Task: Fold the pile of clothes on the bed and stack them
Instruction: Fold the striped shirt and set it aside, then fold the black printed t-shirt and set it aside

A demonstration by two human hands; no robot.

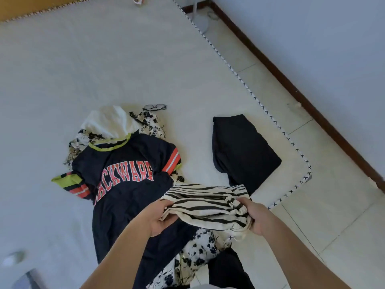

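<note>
Both my hands hold a cream garment with black stripes (205, 202), bunched up just above the bed's near edge. My left hand (160, 217) grips its left end and my right hand (255, 215) grips its gathered right end. Under and left of it lies a navy shirt with red lettering and lime trim (127, 184), spread over the pile. A white garment (110, 120) and a floral cream-and-black cloth (151, 122) stick out beneath it. A folded black garment (241, 149) lies flat to the right on the bed (104, 59).
A pair of glasses (155, 107) rests on the bed behind the pile. The bed's stitched edge (260, 105) runs along the right, with tiled floor (333, 205) and a dark skirting board (291, 84) beyond. More floral cloth (200, 257) hangs near my body.
</note>
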